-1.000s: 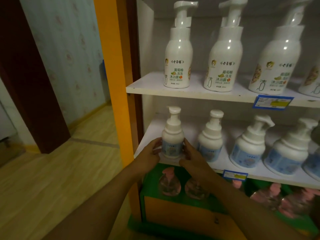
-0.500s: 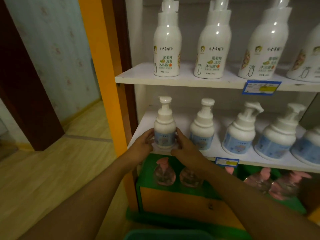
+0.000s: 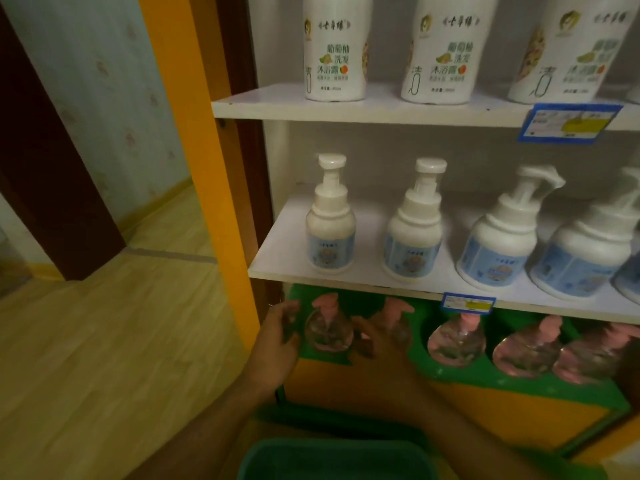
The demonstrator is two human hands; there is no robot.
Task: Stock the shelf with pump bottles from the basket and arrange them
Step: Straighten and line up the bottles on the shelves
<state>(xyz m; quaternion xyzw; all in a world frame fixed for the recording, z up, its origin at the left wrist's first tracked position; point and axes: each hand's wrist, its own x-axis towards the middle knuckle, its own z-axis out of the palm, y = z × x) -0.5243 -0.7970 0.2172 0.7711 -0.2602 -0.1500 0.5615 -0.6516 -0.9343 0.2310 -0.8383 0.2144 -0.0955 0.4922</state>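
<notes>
A small white pump bottle with a blue label point(image 3: 330, 230) stands alone at the left end of the middle shelf point(image 3: 277, 261), first in a row of like bottles point(image 3: 414, 233). My left hand point(image 3: 277, 337) and my right hand point(image 3: 375, 341) hang below that shelf, blurred, fingers loose, holding nothing. Between them, on the green bottom shelf point(image 3: 485, 375), sits a clear round bottle with a pink pump point(image 3: 328, 329). The green basket's rim point(image 3: 332, 455) shows at the bottom edge.
Tall white bottles point(image 3: 335, 50) line the top shelf. More clear pink-pump bottles point(image 3: 457, 339) stand along the bottom shelf. An orange post point(image 3: 204, 168) frames the shelf's left side, with wooden floor point(image 3: 121, 341) beyond. Blue price tags point(image 3: 467, 303) hang on the shelf edges.
Both hands have let go of the white pump bottle on the middle shelf and dropped below the shelf edge. The view has tilted down, showing the basket.
</notes>
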